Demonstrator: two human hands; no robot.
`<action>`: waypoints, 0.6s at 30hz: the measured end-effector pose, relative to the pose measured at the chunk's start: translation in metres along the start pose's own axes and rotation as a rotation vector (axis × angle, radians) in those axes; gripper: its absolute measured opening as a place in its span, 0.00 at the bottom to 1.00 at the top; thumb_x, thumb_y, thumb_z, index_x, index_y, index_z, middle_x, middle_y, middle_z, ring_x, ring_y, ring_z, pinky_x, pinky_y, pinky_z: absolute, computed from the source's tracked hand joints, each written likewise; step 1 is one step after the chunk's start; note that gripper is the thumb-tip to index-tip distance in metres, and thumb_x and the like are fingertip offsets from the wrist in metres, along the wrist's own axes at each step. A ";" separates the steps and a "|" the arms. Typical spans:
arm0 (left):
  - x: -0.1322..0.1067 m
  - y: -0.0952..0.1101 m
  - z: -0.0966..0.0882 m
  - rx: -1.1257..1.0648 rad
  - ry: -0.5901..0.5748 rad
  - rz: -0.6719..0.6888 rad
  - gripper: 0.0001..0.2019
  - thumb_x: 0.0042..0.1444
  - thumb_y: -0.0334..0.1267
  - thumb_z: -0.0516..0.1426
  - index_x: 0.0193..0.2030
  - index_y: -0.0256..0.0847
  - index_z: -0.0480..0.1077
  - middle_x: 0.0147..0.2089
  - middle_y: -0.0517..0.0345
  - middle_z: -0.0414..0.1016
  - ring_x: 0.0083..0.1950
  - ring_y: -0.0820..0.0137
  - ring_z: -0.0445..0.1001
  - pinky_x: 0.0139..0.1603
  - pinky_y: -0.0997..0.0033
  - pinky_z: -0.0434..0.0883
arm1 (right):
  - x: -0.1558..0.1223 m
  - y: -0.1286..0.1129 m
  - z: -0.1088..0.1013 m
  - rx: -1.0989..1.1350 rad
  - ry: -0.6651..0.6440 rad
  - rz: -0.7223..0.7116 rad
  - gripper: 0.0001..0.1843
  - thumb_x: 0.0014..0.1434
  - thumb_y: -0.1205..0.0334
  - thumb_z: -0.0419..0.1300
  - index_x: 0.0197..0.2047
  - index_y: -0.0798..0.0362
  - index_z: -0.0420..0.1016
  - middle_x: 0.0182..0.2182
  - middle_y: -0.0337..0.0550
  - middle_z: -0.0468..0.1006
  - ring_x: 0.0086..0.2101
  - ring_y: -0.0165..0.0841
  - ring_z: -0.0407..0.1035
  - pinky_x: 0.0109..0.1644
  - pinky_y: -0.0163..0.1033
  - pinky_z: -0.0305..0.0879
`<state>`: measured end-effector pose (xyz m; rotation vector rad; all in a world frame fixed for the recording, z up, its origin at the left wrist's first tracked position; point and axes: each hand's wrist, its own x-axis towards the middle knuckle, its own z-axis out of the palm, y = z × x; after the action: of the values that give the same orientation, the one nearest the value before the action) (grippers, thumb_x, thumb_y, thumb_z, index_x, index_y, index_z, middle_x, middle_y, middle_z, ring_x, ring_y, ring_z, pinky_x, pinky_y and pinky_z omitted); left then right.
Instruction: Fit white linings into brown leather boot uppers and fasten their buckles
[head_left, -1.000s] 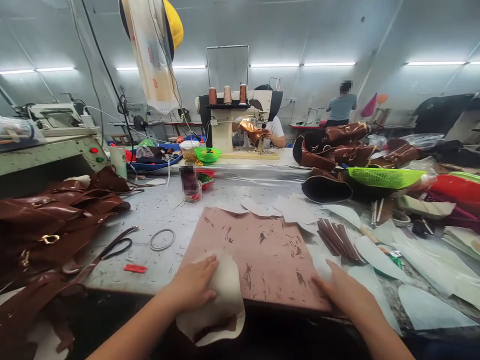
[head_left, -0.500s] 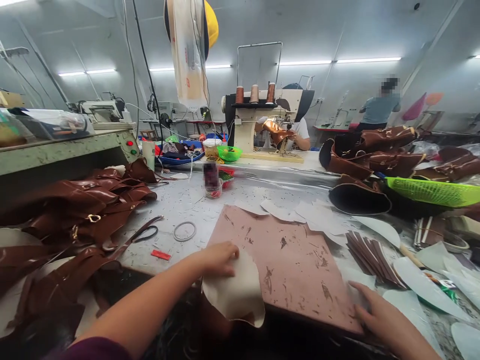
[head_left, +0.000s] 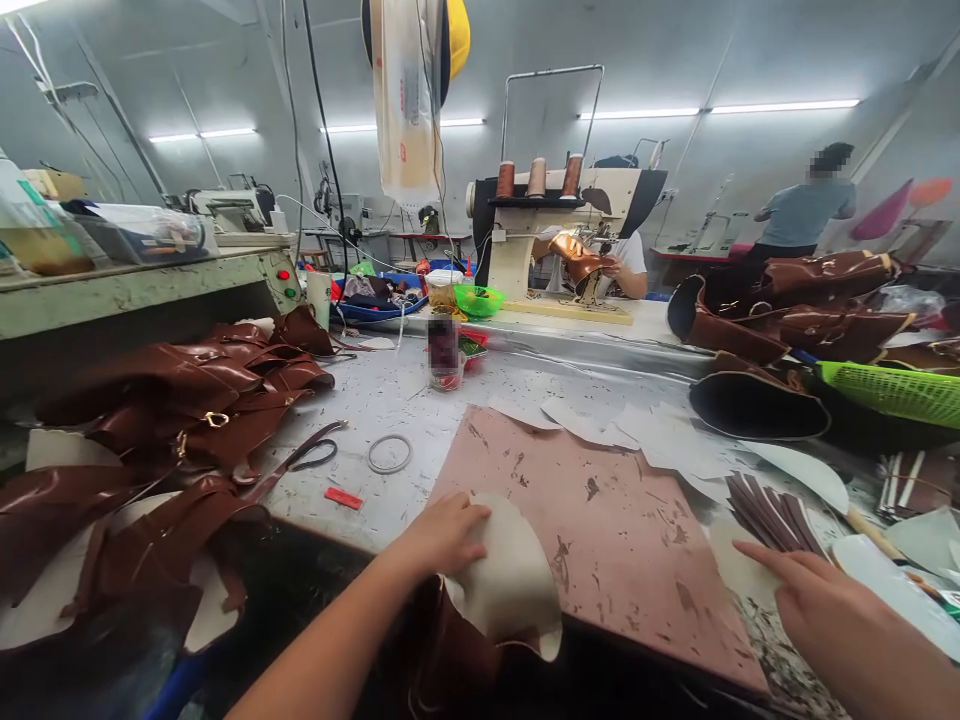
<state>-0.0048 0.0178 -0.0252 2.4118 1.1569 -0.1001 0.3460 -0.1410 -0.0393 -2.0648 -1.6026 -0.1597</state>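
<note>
My left hand (head_left: 448,540) is closed on the edge of a brown leather piece (head_left: 517,565), whose cream lining faces up. This piece lies over the near left part of a pinkish-brown board (head_left: 622,530) and hangs past its front edge. My right hand (head_left: 836,605) is right of the board, index finger stretched out over a small pale sheet (head_left: 739,565). Its thumb and other fingers are partly hidden, and I see nothing gripped in them. Beside that sheet lies a fan of dark brown strips (head_left: 772,515).
Brown leather pieces (head_left: 172,390) with buckles are heaped at left. A grey ring (head_left: 390,454) and a red strip (head_left: 343,497) lie left of the board. More leatherwork (head_left: 795,300) and a green basket (head_left: 892,400) stand at right. Behind, someone works at a sewing machine (head_left: 517,250).
My right hand has left the board's right edge and moved right to the pale sheet. My left hand still holds the lined leather piece. The whole view has shifted a little.
</note>
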 end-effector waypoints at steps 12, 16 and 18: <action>-0.006 -0.010 0.002 -0.238 0.058 -0.065 0.31 0.40 0.44 0.63 0.54 0.46 0.64 0.52 0.53 0.70 0.52 0.56 0.67 0.52 0.63 0.64 | 0.021 -0.183 0.092 0.845 -0.501 0.265 0.20 0.49 0.57 0.53 0.41 0.57 0.77 0.36 0.49 0.80 0.35 0.42 0.74 0.40 0.47 0.70; -0.014 -0.020 0.003 -0.470 0.100 -0.104 0.32 0.40 0.40 0.62 0.55 0.40 0.61 0.42 0.55 0.71 0.41 0.63 0.70 0.43 0.66 0.66 | 0.012 -0.177 0.099 0.742 -0.486 0.159 0.20 0.50 0.61 0.51 0.43 0.57 0.77 0.41 0.51 0.78 0.44 0.44 0.70 0.50 0.48 0.63; -0.014 -0.024 0.007 -0.510 0.129 -0.148 0.26 0.44 0.34 0.57 0.53 0.38 0.60 0.35 0.59 0.68 0.33 0.69 0.68 0.37 0.69 0.66 | 0.012 -0.174 0.095 0.702 -0.497 0.112 0.20 0.51 0.61 0.51 0.43 0.58 0.77 0.41 0.51 0.78 0.43 0.43 0.71 0.50 0.47 0.64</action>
<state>-0.0308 0.0181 -0.0370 1.9053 1.2392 0.2768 0.1671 -0.0580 -0.0599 -1.6789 -1.4927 0.8923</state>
